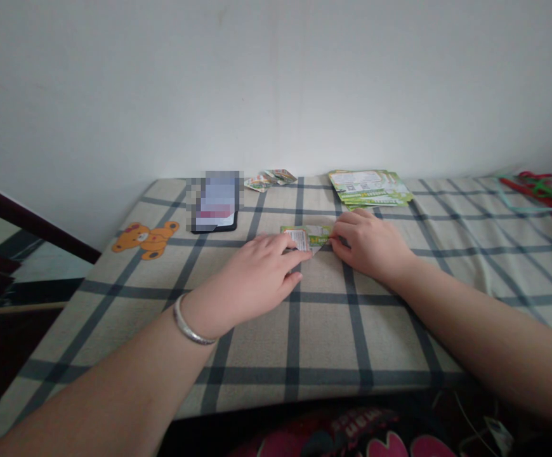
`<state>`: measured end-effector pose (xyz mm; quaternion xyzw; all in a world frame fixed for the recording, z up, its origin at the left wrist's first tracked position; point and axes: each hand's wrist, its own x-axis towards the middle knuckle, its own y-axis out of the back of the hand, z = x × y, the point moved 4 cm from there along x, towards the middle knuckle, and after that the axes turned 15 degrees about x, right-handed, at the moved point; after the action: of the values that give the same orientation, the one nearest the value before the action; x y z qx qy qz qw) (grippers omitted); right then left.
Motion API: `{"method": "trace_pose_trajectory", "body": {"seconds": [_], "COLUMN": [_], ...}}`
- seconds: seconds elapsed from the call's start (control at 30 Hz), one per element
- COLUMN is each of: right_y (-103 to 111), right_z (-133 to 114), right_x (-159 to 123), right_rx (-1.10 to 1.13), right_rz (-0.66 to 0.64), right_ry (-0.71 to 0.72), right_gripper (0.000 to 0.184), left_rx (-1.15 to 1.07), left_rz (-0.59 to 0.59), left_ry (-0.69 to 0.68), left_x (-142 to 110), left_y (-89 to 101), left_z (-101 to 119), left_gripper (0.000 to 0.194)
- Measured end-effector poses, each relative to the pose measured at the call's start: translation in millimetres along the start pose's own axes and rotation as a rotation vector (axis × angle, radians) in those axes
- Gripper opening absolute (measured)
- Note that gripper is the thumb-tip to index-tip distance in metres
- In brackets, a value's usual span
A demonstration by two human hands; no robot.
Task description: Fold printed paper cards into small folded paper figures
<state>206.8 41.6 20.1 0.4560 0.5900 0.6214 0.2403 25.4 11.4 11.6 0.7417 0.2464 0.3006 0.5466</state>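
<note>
A small green-and-white printed card (299, 237), partly folded over, lies on the checked tablecloth in front of me. My left hand (271, 270), with a silver bangle at the wrist, rests on the card's left part, its fingers stretched out and the index fingertip touching the lower edge. At the right end of the card, my right hand (368, 241) pinches the edge between thumb and fingers. Behind my right hand a stack of similar green printed cards (368, 184) lies fanned near the wall. Several small folded pieces of printed paper (270, 179) sit at the back middle.
Left of the folded pieces lies a phone (216, 206), partly pixelated. An orange bear-shaped cutout (146, 240) is near the left table edge. Red and green strips (542, 190) lie at the far right on the rumpled tablecloth (323, 343). A white wall (276, 82) stands behind the table.
</note>
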Motion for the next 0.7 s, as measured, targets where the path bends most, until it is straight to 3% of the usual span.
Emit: {"method": "trace_pose_trajectory", "body": {"seconds": [0.13, 0.7], "right_y": [-6, -7], "right_z": [4, 2], "right_x": [4, 5], "right_rx": [0.123, 0.124], "right_rz": [0.003, -0.033], "right_ry": [0.093, 0.076], "right_gripper": [0.02, 0.018], "left_rx": [-0.003, 0.152], "left_rz": [-0.004, 0.066], "left_ry": [0.016, 0.2], "left_x": [0, 0], "left_y": [-1.8, -2.5], "left_z": [-2, -12], "left_gripper": [0.038, 0.044]}}
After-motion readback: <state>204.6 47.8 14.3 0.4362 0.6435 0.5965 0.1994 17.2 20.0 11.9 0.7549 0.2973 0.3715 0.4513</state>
